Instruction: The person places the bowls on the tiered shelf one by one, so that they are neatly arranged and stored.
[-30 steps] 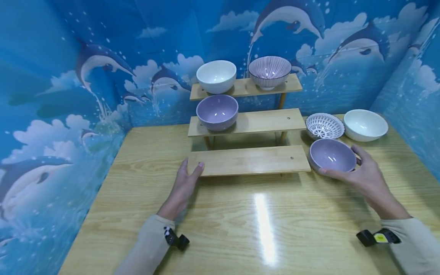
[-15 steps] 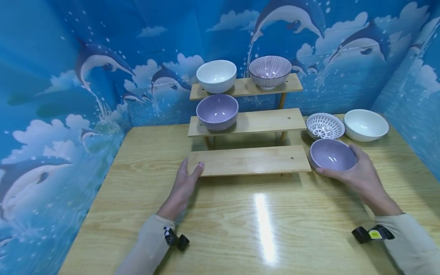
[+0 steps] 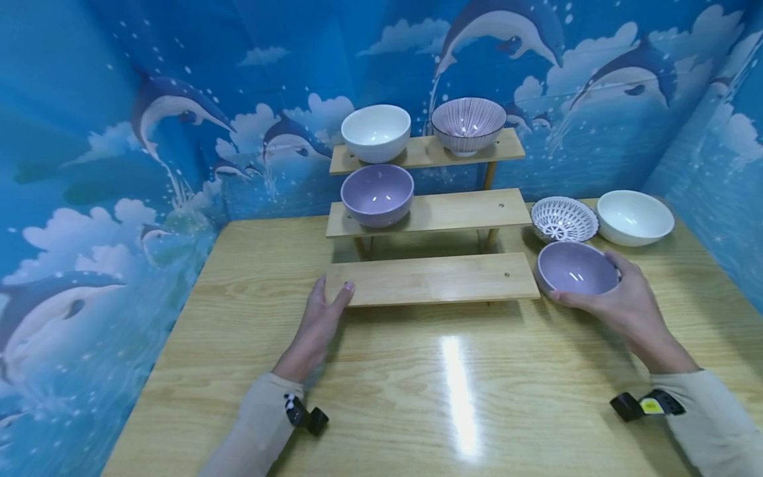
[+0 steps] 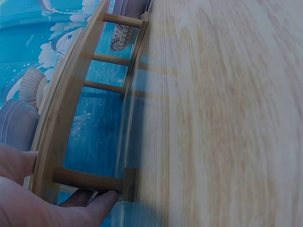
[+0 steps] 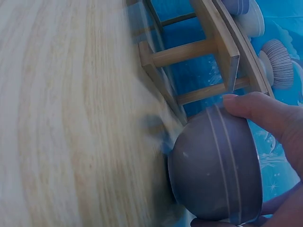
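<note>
My left hand [image 3: 317,319] grips the left end of the lowest board of a three-tier wooden display shelf [image 3: 435,279]. In the left wrist view its thumb lies over the board and its fingers reach under, beside a round leg [image 4: 87,179]. On the right, my right hand [image 3: 630,308] holds a purple bowl [image 3: 577,268] by its rim, thumb at the near side and fingers round the far right side. That bowl sits upright on the table, just right of the lowest board. In the right wrist view the same bowl [image 5: 215,165] shows its two pale bands.
A white bowl [image 3: 375,134] and a striped bowl [image 3: 468,126] stand on the top board. Another purple bowl [image 3: 377,196] is on the middle board's left. Behind the held bowl are a patterned bowl [image 3: 563,219] and a white bowl [image 3: 634,217]. A dolphin-print curtain [image 3: 268,73] backs the table.
My right hand has shifted slightly left, and its fingers have come closer round the purple bowl. The bowl, the left hand and the shelf look unmoved.
</note>
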A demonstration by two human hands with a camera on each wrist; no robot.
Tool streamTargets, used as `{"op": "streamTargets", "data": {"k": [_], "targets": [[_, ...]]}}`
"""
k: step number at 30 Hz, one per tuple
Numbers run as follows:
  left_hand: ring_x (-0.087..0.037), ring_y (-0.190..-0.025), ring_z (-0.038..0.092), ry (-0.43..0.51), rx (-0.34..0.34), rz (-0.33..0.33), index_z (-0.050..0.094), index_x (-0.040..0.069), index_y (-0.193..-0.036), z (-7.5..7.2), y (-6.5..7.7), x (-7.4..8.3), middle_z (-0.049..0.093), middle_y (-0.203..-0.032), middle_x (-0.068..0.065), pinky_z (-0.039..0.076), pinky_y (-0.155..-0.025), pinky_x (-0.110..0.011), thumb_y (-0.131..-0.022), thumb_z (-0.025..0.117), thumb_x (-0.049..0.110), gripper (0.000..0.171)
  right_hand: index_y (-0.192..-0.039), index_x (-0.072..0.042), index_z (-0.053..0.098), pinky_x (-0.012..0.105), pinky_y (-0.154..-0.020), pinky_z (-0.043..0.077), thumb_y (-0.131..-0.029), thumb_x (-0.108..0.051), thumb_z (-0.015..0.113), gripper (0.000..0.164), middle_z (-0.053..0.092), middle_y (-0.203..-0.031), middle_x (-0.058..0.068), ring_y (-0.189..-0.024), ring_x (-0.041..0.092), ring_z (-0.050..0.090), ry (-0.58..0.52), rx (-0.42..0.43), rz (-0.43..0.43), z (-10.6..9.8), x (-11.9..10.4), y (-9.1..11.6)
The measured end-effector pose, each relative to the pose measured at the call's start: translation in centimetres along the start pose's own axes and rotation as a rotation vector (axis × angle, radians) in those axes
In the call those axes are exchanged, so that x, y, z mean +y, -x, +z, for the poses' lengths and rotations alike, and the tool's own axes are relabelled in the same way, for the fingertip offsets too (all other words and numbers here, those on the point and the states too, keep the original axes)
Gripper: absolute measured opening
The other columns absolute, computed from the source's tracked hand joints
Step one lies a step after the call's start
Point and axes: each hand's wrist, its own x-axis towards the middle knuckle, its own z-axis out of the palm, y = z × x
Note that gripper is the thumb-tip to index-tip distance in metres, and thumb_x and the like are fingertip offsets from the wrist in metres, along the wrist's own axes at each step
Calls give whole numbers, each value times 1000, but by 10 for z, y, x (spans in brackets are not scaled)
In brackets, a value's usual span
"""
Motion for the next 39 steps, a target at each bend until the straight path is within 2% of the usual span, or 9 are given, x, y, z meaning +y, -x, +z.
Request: {"op": "streamTargets", "data": {"k": [8,11,14,17,24,29,31,36,39], "targets": [[-35,-154,-3,-2,-3,3,-1,16,-164,0,0,0,-5,-169,-12,5,-123,-58,-96,54,65,100,-159,5,14,66,-97,44,-73,-35,93,124,33,-150,38,-128,53,40,-18,14,-19,-5,-6,2],[-34,-154,-4,0,-2,3,-1,15,-164,-1,0,0,-5,-169,-11,5,-123,-58,-96,54,65,100,-160,3,16,44,-90,50,-72,-34,94,123,36,-149,36,-127,49,42,-17,24,-33,-8,-8,3],[-33,-154,-4,3,-1,0,-1,15,-164,-1,0,-1,-5,-169,-11,5,-123,-57,-96,54,65,101,-160,1,19,20,-81,45,-72,-30,95,121,38,-148,35,-125,47,43,-39,34,-49,-10,-10,4],[-34,-154,-4,2,0,1,-1,15,-164,-1,0,-1,-5,-169,-11,5,-123,-57,-95,54,66,101,-160,-3,22,12,-75,41,-71,-28,95,119,40,-148,33,-124,45,44,-49,42,-60,-12,-12,4],[-34,-154,-4,7,-3,-6,-1,15,-164,-1,-1,-1,-5,-169,-11,6,-123,-57,-95,55,66,102,-161,-3,17,21,-78,43,-73,-31,94,120,37,-150,32,-126,47,42,-28,41,-65,-17,-20,5],[-33,-154,-3,6,-3,-5,-1,15,-164,-1,-2,-2,-5,-169,-11,6,-123,-57,-95,55,66,102,-162,-3,8,58,-92,46,-76,-36,91,124,26,-157,34,-132,53,36,-2,38,-41,-21,-28,6],[-33,-154,-3,6,-1,-5,-1,15,-164,0,-2,-2,-5,-169,-10,6,-123,-57,-95,55,66,102,-162,-3,6,61,-93,44,-76,-37,91,125,23,-158,34,-133,54,34,0,39,-38,-23,-31,7],[-33,-154,-3,10,2,0,0,14,-164,0,-2,-2,-4,-169,-11,6,-123,-57,-95,55,66,102,-162,-3,10,22,-76,42,-76,-35,91,123,27,-157,33,-131,51,37,-2,65,-72,-27,-40,5],[-33,-154,-2,14,5,1,0,14,-164,0,-2,-2,-4,-169,-11,6,-123,-57,-95,56,65,102,-162,-3,12,10,-68,35,-75,-34,92,122,30,-154,33,-128,50,39,-5,84,-93,-29,-45,3]]}}
